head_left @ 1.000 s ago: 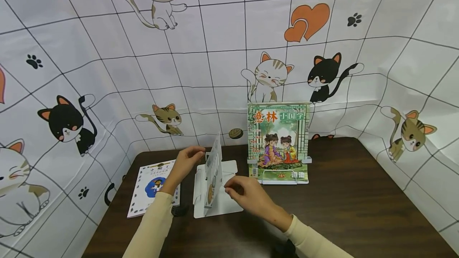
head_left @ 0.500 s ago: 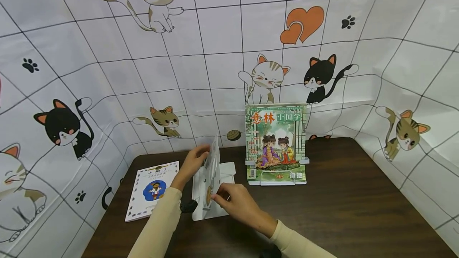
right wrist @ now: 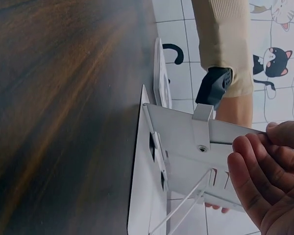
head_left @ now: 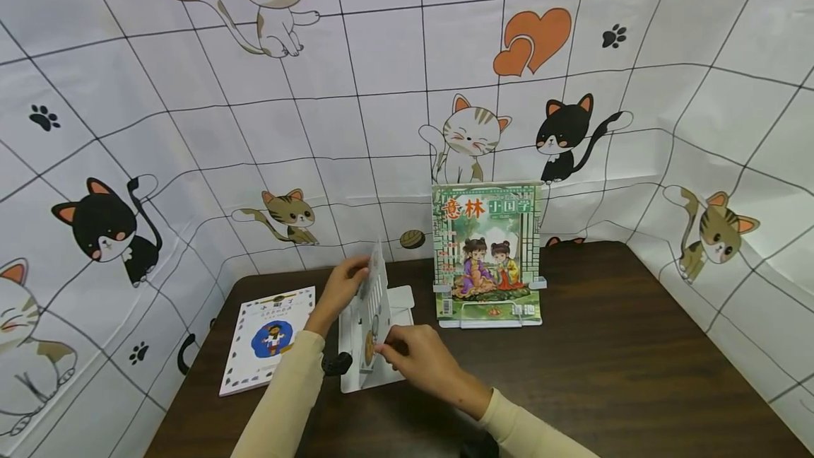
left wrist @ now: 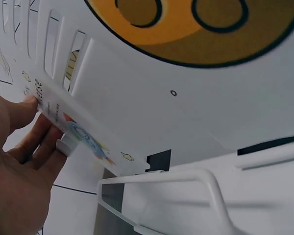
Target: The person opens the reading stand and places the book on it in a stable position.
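A white metal book stand is seen edge-on in the head view, its printed, slotted panel (head_left: 375,313) raised steeply from the flat base (head_left: 385,377). My left hand (head_left: 339,294) grips the panel's far edge; in the left wrist view its thumb (left wrist: 23,113) lies on one face and fingers behind. With thumb and fingers, my right hand (head_left: 425,360) pinches the panel's near edge. A white wire support (left wrist: 186,177) stands between panel and base in the left wrist view. The right wrist view shows the panel's plain back (right wrist: 179,129) and a small clip (right wrist: 202,128).
A white book (head_left: 251,366) with a blue round picture lies flat on the table at left. A green magazine (head_left: 488,246) stands upright on another stand (head_left: 490,324) at the back. Behind the dark wooden table (head_left: 604,373) hangs a cat-patterned sheet (head_left: 394,48).
My right hand has moved left onto the panel's near edge and now pinches it. My left hand has shifted slightly right, up against the panel. The panel stays raised.
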A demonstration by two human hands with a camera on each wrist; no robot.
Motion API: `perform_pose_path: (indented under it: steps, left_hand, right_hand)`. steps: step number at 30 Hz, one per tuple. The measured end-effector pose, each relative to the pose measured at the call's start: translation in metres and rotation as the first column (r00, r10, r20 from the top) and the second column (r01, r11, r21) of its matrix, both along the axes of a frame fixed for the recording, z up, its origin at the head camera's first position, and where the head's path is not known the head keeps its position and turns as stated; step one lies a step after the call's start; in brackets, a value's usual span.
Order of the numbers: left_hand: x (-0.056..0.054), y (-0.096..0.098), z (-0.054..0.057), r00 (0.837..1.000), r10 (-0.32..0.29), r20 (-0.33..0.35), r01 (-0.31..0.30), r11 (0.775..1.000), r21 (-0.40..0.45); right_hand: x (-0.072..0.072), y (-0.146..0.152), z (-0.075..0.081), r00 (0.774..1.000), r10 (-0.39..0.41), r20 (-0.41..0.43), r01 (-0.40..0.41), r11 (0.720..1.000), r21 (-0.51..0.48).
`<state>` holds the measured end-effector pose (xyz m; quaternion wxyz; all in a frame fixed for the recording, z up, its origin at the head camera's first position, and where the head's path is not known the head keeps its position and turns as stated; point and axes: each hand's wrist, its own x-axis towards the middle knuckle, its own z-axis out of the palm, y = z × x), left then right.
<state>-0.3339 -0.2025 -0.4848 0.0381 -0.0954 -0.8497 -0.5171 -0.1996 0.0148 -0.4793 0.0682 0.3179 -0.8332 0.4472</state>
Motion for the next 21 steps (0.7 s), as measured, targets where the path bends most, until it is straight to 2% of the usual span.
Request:
perform_pose_path:
  steps: [13, 17, 21]
  left_hand:
    - [-0.004, -0.012, -0.004, 0.99, 0.138, 0.014, -0.138, 0.99, 0.033]
    - [-0.003, -0.019, -0.007, 0.98, 0.2, -0.008, -0.199, 0.979, 0.045]
    - [0.0, -0.025, -0.011, 0.962, 0.271, -0.019, -0.27, 0.961, 0.054]
  right_hand:
    - [-0.014, 0.016, 0.005, 0.998, -0.069, -0.005, 0.069, 0.997, 0.02]
    - [-0.022, 0.023, 0.004, 0.992, -0.126, -0.02, 0.126, 0.992, 0.027]
    - [-0.036, 0.03, 0.004, 0.982, -0.187, -0.024, 0.187, 0.982, 0.02]
